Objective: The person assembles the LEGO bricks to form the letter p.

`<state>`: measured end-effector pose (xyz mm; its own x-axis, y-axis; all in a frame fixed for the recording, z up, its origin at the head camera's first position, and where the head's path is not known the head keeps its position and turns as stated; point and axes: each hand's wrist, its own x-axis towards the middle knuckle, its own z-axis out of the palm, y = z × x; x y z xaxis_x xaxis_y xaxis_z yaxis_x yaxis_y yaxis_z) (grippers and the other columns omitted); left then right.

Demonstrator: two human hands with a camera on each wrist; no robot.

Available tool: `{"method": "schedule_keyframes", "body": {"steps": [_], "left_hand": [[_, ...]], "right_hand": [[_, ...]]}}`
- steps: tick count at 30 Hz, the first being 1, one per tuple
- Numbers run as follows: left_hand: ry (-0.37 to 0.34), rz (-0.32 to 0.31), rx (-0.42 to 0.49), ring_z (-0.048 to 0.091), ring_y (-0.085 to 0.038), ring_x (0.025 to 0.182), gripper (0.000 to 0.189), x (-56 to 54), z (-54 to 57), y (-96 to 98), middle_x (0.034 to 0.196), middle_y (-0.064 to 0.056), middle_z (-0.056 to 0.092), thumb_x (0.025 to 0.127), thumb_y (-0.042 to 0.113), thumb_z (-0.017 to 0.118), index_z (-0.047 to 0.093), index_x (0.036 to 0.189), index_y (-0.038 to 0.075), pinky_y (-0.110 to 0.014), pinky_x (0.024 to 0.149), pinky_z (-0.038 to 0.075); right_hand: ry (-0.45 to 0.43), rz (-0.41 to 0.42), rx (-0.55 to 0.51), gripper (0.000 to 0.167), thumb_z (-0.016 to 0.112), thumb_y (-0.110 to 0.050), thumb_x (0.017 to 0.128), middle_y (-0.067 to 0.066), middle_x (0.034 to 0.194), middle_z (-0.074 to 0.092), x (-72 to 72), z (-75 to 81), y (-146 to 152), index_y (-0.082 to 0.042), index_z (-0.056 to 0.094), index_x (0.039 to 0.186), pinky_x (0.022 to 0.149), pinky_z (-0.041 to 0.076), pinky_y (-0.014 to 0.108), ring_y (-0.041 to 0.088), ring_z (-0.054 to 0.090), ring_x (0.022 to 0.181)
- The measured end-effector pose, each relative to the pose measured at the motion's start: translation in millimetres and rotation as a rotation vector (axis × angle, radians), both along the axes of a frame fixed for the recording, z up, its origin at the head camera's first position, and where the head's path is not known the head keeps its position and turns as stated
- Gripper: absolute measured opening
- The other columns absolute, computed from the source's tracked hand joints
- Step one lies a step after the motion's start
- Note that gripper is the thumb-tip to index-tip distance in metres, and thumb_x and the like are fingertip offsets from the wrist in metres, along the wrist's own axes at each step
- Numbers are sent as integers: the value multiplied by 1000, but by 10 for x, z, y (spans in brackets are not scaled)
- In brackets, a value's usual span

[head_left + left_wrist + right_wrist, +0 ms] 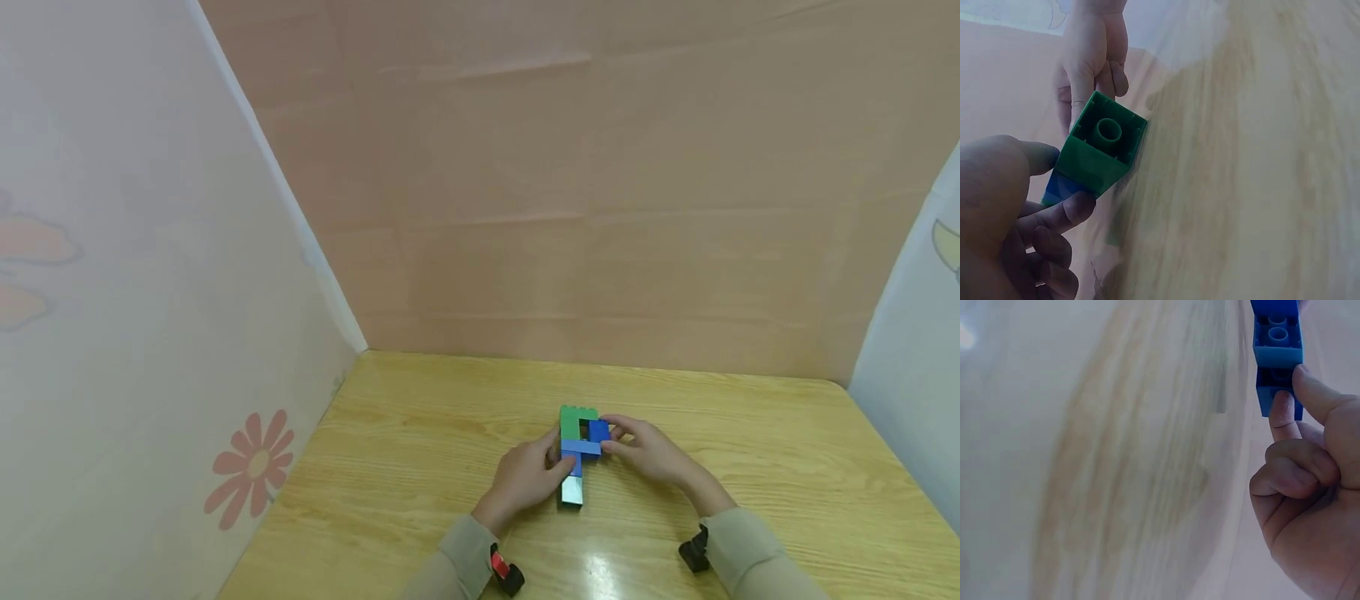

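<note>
Toy building blocks joined in a P shape lie over the wooden table in the head view. Green blocks [570, 427] form the top left, with a dark blue block [598, 431] on the right and a light blue block [581, 447] across the middle. Glare whitens the stem's end block [572, 490], which is a hollow green block [1094, 159] in the left wrist view. My left hand [527, 473] pinches the stem between thumb and fingers. With thumb and index finger my right hand [651, 450] pinches the blue side, where hollow undersides of blue blocks [1279, 356] show in the right wrist view.
The wooden table [420, 417] extends around both hands. A brown sheet [585, 208] rises behind it. A pale panel with flower prints [150, 250] stands on the left, another pale panel [911, 333] on the right. Black wrist devices [694, 550] sit at both cuffs.
</note>
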<state>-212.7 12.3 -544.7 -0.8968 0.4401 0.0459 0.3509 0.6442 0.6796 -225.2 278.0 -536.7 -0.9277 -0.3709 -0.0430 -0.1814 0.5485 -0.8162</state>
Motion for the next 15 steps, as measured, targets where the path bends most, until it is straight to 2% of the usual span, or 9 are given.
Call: {"method": "schedule_keyframes", "body": {"steps": [3, 8, 15], "left_hand": [[-7, 4, -18, 45, -5, 55, 69, -5, -13, 4, 73, 14, 53, 102, 53, 61, 44, 159, 17, -25, 51, 34], [-9, 10, -54, 44, -5, 55, 67, -10, -25, 7, 72, 14, 53, 102, 53, 61, 51, 155, 13, -25, 51, 33], [-4, 0, -49, 43, -5, 51, 65, -7, -19, 0, 68, 14, 52, 102, 51, 62, 53, 153, 11, -24, 48, 31]], "right_hand": [[1, 2, 28, 60, 65, -29, 105, 9, 108, 60, -3, -13, -15, 3, 46, 151, 65, 47, 29, 19, 60, 84], [-3, -3, 65, 58, 65, -30, 105, 4, 106, 60, 9, -14, -41, 2, 48, 151, 79, 47, 37, 20, 57, 93], [-15, -5, 61, 57, 65, -29, 105, 3, 103, 60, 11, -29, -37, 1, 48, 151, 84, 45, 44, 22, 56, 93]]}}
